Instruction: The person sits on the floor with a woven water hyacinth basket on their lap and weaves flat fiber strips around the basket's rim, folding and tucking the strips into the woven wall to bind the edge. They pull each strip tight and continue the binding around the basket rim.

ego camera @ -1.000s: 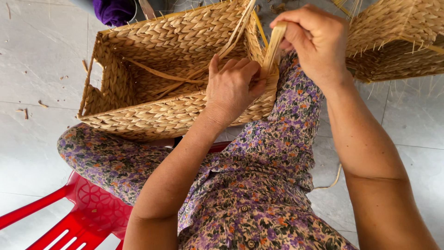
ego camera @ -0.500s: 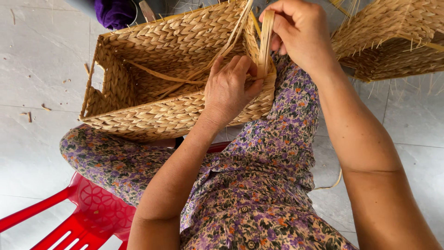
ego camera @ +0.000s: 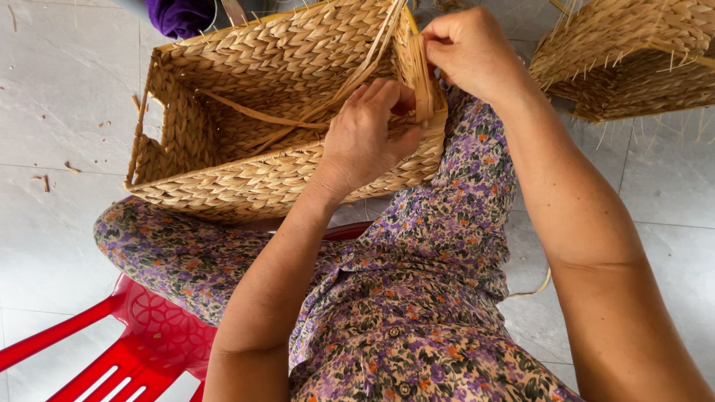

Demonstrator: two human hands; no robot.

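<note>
Basket (ego camera: pixel 246 179) walls woven; right hand (ego camera: pixel 473 52) pinching loose strand (ego camera: pixel 423 82) at rim corner, left hand (ego camera: pixel 365 138) gripping rim beside; strands inside unfinished.

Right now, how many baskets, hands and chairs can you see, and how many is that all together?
Woven baskets: 2, the big one on the lap and another one at the top right
Hands: 2, the left hand and the right hand
Red plastic chairs: 1
Total: 5
</note>
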